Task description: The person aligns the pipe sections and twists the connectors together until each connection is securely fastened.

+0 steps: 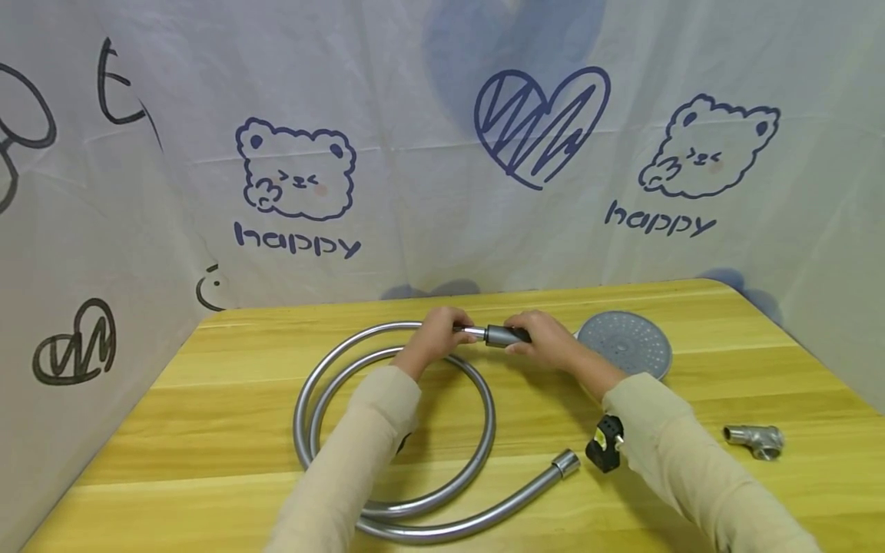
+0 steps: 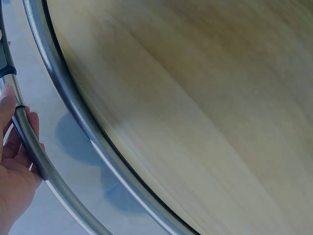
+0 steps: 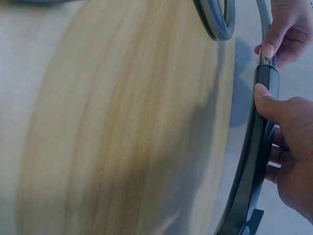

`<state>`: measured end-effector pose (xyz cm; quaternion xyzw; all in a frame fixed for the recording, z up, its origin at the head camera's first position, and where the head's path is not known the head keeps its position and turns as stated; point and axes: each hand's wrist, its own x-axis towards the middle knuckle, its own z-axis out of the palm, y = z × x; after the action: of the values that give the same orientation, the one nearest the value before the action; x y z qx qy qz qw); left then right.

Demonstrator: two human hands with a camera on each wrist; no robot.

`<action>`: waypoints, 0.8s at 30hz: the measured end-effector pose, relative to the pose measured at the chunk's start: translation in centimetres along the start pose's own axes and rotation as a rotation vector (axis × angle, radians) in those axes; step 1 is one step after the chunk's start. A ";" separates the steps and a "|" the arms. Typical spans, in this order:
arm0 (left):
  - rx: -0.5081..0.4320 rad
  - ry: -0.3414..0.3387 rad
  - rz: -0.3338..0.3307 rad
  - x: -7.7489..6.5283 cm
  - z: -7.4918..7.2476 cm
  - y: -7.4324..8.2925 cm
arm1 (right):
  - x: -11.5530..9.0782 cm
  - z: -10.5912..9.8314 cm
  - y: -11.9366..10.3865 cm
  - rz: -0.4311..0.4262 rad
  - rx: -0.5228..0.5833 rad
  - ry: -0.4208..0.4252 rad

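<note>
My left hand (image 1: 440,332) pinches the metal end of a grey shower hose (image 1: 487,418) where it meets the handle of a shower head (image 1: 624,344). In the left wrist view the fingers and thumb of that hand (image 2: 17,156) curl round the chrome connector (image 2: 18,93). My right hand (image 1: 542,338) grips the dark grey handle (image 1: 501,336); in the right wrist view its thumb lies along the handle (image 3: 259,132). The round spray face points up toward the head camera. Whether the joint is threaded tight cannot be seen.
The hose lies in loops on the wooden table (image 1: 173,430), its free chrome end (image 1: 565,462) near the right forearm. A metal tee fitting (image 1: 755,441) lies at the right. White cloth (image 1: 415,169) with drawings hangs behind the table.
</note>
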<state>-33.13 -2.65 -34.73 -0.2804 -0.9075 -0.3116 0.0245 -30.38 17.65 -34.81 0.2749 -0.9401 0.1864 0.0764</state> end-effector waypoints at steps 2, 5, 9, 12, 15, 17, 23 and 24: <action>-0.005 0.005 -0.007 0.0 0.0 0.1 | 0.0 0.0 0.0 0.000 -0.004 -0.002; -0.002 0.023 -0.011 0.0 0.0 0.1 | 0.1 0.0 0.0 0.004 -0.006 -0.007; 0.012 0.044 -0.024 -0.1 0.1 0.1 | 0.1 0.0 0.0 0.008 -0.011 -0.013; 0.034 0.053 -0.036 0.0 0.2 0.1 | 0.1 0.0 0.0 0.005 -0.018 -0.013; 0.070 0.063 -0.050 0.1 0.3 0.2 | 0.2 0.0 0.0 0.000 -0.020 -0.010; 0.094 0.067 -0.064 0.1 0.4 0.3 | 0.2 0.0 0.0 -0.002 -0.021 -0.005; 0.117 0.058 -0.059 0.0 0.5 0.5 | 0.0 0.0 0.0 0.007 -0.018 0.001; 0.111 0.048 -0.052 0.0 0.5 0.4 | 0.0 0.1 0.1 0.009 -0.017 0.000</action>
<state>-32.83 -2.05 -34.92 -0.2472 -0.9296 -0.2680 0.0535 -30.39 17.67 -34.89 0.2700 -0.9429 0.1788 0.0779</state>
